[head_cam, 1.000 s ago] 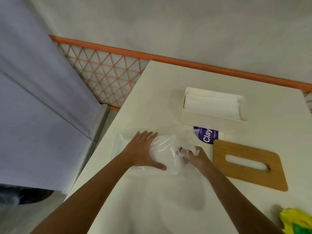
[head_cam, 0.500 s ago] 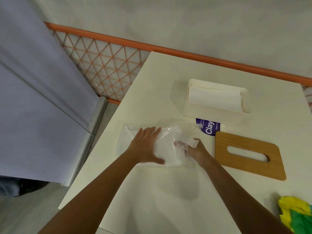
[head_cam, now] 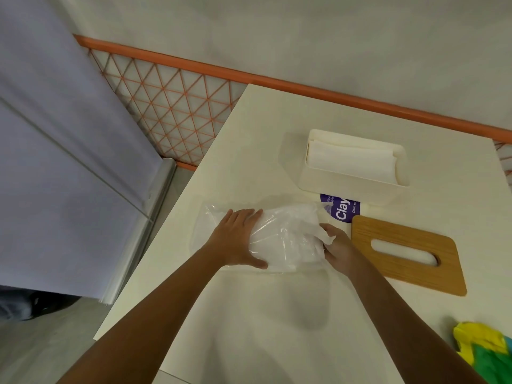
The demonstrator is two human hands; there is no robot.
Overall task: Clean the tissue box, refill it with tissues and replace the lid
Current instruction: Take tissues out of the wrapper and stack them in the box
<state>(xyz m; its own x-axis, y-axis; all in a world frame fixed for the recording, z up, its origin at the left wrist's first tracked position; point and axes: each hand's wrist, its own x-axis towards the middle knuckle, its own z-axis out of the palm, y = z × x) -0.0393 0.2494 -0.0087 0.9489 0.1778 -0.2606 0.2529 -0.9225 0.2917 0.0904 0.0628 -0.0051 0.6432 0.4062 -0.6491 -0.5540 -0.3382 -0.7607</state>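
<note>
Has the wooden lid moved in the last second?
No. The wooden lid keeps its place beside the tissue box's near right corner; only the camera shifted.

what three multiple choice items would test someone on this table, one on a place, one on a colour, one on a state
1. Where is the wooden lid?
A. leaning on the wall
B. flat on the table
C. held in the air

2. What colour is the printed label by the tissue box?
A. purple
B. red
C. black

3. What state is the tissue box in?
A. closed
B. open and empty
C. open with tissues inside

Answers:
1 B, it lies flat just right of the right hand, which grips the plastic pack.
2 A, the label is purple with white lettering.
3 C, white tissues show in its uncovered top.
</note>
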